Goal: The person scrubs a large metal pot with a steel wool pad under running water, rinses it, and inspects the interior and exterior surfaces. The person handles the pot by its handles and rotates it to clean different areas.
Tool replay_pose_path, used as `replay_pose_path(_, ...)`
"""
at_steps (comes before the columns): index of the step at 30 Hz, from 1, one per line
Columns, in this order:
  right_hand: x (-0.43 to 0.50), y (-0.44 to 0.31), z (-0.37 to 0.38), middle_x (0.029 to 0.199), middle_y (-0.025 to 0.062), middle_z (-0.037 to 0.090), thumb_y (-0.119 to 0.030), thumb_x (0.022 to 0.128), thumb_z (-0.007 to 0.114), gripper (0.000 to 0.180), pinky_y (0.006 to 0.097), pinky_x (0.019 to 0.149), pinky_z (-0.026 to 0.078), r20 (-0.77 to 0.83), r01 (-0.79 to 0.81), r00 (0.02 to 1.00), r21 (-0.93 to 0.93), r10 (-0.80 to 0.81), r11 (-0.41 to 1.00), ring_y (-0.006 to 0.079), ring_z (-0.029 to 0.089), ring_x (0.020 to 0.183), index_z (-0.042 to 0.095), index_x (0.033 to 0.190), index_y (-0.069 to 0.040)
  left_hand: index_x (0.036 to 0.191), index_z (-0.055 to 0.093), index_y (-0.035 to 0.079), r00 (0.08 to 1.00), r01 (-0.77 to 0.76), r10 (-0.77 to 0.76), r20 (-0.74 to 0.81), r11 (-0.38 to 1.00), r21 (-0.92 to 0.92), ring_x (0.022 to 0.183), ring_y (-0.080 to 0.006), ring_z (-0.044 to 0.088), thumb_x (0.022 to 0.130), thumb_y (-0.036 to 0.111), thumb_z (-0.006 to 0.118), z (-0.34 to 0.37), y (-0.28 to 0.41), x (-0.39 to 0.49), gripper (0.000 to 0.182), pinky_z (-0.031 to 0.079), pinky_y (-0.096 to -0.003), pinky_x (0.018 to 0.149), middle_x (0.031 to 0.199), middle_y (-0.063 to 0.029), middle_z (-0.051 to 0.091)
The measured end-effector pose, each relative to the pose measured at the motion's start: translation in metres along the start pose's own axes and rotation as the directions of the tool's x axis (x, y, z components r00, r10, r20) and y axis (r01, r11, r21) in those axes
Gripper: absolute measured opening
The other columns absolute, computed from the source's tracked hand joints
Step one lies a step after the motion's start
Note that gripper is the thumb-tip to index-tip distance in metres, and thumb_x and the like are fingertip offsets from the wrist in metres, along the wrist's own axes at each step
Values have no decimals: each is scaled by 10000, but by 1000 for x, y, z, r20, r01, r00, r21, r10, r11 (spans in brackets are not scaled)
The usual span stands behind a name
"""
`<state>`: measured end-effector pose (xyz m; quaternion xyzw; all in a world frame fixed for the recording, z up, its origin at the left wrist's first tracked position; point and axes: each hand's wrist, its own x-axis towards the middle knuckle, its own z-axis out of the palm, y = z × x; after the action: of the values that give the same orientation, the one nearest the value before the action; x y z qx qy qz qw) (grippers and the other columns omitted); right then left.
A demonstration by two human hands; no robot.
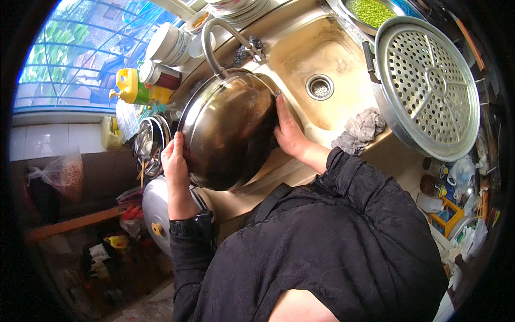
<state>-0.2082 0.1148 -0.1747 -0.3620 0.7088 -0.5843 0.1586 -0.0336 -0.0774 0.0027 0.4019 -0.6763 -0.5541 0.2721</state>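
Observation:
A large round metal pan [229,129], probably a wok, is tilted over the left part of the sink, its domed outer side facing up and right. My left hand [176,159] grips the rim on the left, thumb uppermost. On the opposite side, my right hand [290,133] lies with extended fingers against the dark outer surface. Something small, dark and rough shows at those fingertips; whether the palm covers a scouring pad is hidden. The curved faucet [213,48] arches close above the pan's far edge.
To the right is a sink basin [322,56] with a drain and a grey cloth [360,131] on its near edge. A perforated steamer tray [434,84] stands beyond. Bowls [169,44] and a yellow jug [136,86] line the window side. A large metal lid [155,211] leans lower left.

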Motion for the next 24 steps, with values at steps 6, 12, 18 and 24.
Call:
replay_pose_path(6, 4, -1, -7, 1574, 237, 225, -12, 824, 482, 784, 326, 1190, 174, 26, -144, 990, 169, 141, 975, 323, 198, 1477, 161, 1539, -22, 850, 695, 82, 995, 55, -58, 77, 998, 39, 587, -55, 509, 993, 296, 587, -14, 1, 12, 279, 377, -215, 544, 735, 37, 639)
replay_pose_path(12, 5, -4, -14, 1538, 249, 302, -39, 862, 477, 703, 315, 1172, 232, 34, -137, 990, 175, 134, 975, 323, 290, 1442, 230, 1519, -14, 866, 698, 73, 993, 100, -105, 48, 991, 88, 569, -66, 515, 982, 299, 604, -16, 1, 27, 270, 385, -219, 529, 717, 25, 633)
replay_pose_path(18, 3, -8, -14, 1521, 252, 331, -59, 880, 490, 651, 323, 1168, 248, 33, -128, 992, 215, 124, 968, 318, 314, 1432, 288, 1497, -2, 1057, 704, 8, 972, 229, -225, -71, 971, 61, 753, -160, 651, 975, 319, 608, -19, 12, 36, 336, 516, -299, 707, 945, -80, 712)
replay_pose_path(24, 5, -8, -8, 1507, 222, 386, -81, 894, 556, 655, 311, 1153, 259, 58, -163, 987, 266, 153, 950, 271, 357, 1415, 308, 1498, -17, 869, 659, 80, 948, 308, -308, -85, 951, -13, 599, -127, 551, 963, 376, 618, -15, 19, 39, 313, 436, -277, 552, 744, -15, 617)
